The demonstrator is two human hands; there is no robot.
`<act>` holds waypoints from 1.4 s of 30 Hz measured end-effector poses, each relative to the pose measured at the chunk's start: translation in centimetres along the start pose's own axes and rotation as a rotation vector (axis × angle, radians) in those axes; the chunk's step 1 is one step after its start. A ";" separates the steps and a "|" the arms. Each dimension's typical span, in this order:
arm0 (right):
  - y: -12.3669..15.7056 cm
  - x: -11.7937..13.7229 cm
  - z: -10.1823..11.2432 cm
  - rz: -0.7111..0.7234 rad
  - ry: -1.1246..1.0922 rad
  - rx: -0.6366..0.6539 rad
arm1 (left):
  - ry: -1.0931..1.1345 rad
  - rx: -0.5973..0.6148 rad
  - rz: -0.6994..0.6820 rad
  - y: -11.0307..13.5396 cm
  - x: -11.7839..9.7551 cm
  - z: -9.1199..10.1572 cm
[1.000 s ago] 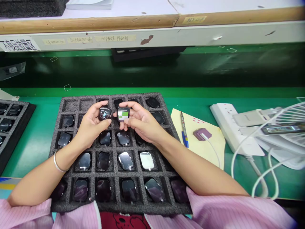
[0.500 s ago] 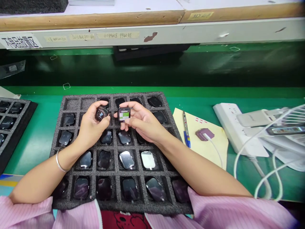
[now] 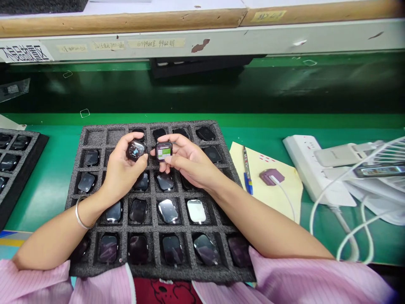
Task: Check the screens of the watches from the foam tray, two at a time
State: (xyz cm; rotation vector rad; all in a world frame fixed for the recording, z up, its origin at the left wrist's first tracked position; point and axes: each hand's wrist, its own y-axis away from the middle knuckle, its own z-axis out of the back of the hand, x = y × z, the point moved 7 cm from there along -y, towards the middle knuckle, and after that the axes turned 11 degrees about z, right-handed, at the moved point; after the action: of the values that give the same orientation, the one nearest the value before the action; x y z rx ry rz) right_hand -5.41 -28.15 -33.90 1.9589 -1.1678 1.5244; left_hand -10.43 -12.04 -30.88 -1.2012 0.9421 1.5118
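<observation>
My left hand point(image 3: 124, 164) grips a smartwatch body point(image 3: 136, 150) without a strap; its dark lit screen faces up, with thumb and fingers at its edges. In my right hand point(image 3: 186, 158) is a second smartwatch body point(image 3: 164, 151), its screen showing green and white blocks and my thumb at its lower edge. Both hands are above a dark grey foam tray point(image 3: 95, 136). Many of the tray's compartments hold strapless watch bodies, among them a watch with a bright white screen point(image 3: 196, 211). My hands and forearms hide some compartments.
Right of the tray, a pen point(image 3: 247, 171) and a purple charger point(image 3: 272, 177) lie on yellow paper point(image 3: 284, 171). Farther right are a white power strip point(image 3: 311, 169), cables and part of a fan point(image 3: 390, 158). Another foam tray point(image 3: 34, 162) is at left. A shelf edge point(image 3: 221, 40) spans the back.
The watch in my left hand has tilted, so its face shows more fully. My right hand's watch has turned slightly. Both hands stay in nearly the same place.
</observation>
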 end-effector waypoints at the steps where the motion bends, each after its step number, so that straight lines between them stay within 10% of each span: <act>1: 0.0 0.0 0.0 0.001 0.003 0.001 | -0.001 -0.001 -0.002 0.0 0.0 0.0; 42: 0.0 0.2 -0.3 0.003 -0.023 0.017 | -0.085 0.063 0.018 0.3 -0.2 -0.5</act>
State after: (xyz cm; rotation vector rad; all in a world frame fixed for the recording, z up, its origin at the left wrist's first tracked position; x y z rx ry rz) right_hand -5.58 -28.07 -33.63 1.9918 -1.1713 1.5213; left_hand -10.61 -12.65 -30.79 -1.0776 0.9393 1.5246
